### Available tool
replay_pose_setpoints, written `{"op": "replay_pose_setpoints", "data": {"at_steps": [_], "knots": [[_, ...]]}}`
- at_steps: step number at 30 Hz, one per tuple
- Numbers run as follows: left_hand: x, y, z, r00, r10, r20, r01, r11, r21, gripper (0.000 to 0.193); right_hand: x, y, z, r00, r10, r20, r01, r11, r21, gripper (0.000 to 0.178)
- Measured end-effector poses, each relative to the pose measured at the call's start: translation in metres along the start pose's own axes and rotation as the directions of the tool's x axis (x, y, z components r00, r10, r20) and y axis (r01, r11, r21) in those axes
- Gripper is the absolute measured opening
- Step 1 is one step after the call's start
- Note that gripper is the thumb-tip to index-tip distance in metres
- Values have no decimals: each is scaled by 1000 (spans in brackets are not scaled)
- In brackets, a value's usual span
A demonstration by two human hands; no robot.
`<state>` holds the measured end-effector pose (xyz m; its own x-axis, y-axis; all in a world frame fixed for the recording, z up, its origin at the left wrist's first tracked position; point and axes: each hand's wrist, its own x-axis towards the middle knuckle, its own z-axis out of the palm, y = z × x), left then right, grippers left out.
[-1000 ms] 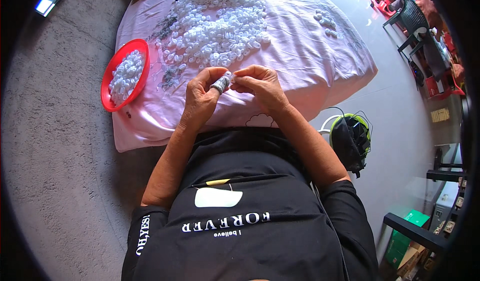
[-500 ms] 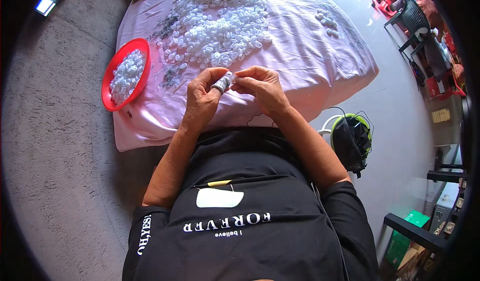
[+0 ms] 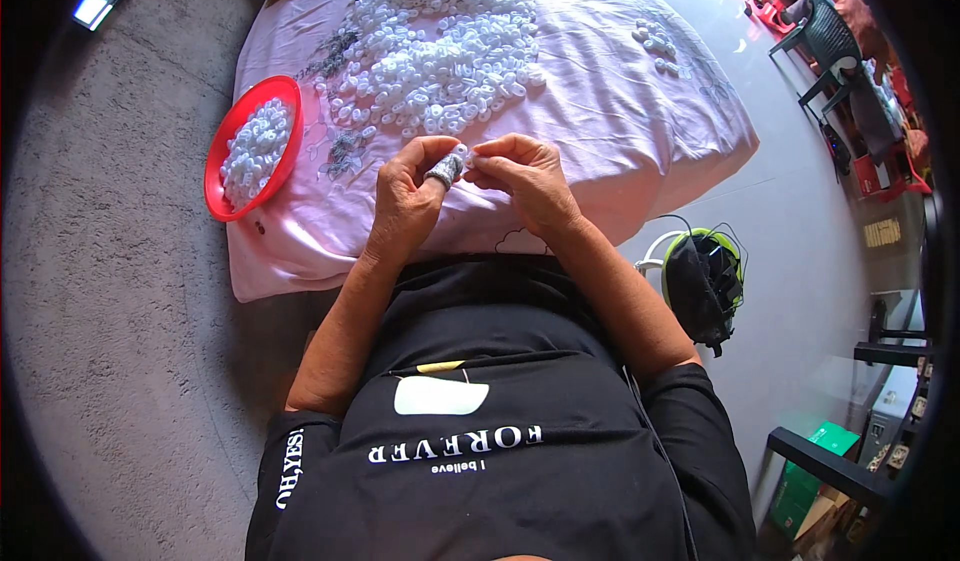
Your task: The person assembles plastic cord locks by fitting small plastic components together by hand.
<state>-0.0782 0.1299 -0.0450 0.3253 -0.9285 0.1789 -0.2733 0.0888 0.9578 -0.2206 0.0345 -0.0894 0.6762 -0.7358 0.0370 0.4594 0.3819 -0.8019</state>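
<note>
Both hands meet over the near edge of a table under a pale pink cloth (image 3: 590, 151). My left hand (image 3: 408, 189) is closed in a pinch, its thumb wrapped in a grey covering (image 3: 444, 169). Between its fingertips sits a small white plastic piece (image 3: 460, 150). My right hand (image 3: 530, 183) pinches right beside it, fingertips at the same spot; whether it grips that piece or another is too small to tell. Just beyond the hands spreads a large pile of small white ring-like plastic pieces (image 3: 440, 61).
A red bowl (image 3: 212, 176) full of similar white pieces stands at the table's left edge. Several loose pieces (image 3: 655, 46) lie to the right. A black and lime-green bag-like object (image 3: 703, 281) is right of the table. A dark chair (image 3: 825, 41) stands far right.
Hardly anything differs. Both hands keep their pinch over the cloth, with only a tiny shift of the fingertips.
</note>
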Motion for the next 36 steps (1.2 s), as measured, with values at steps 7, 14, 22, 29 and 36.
{"op": "replay_pose_setpoints", "data": {"at_steps": [7, 14, 22, 29, 36], "knots": [[-1, -2, 0, 1000, 30, -8, -30, 1000, -5, 27, -2, 1, 2, 1000, -7, -5, 7, 1000, 1, 9], [-1, 0, 0, 1000, 20, -11, -21, 999, -34, 30, -3, 0, 3, 1000, 8, -14, -8, 1000, -3, 9], [-3, 4, 0, 999, 42, 12, -42, 999, -10, 33, -5, 1, 4, 1000, 3, 3, -3, 1000, 18, 10], [-3, 2, -1, 1000, 27, 6, -27, 999, -16, 34, -7, 1, 4, 1000, -4, 3, 4, 1000, 9, 12], [-4, 9, -4, 998, 56, 19, -56, 998, -8, 33, -10, -1, 14, 999, -46, -15, 45, 999, -8, 18]]}}
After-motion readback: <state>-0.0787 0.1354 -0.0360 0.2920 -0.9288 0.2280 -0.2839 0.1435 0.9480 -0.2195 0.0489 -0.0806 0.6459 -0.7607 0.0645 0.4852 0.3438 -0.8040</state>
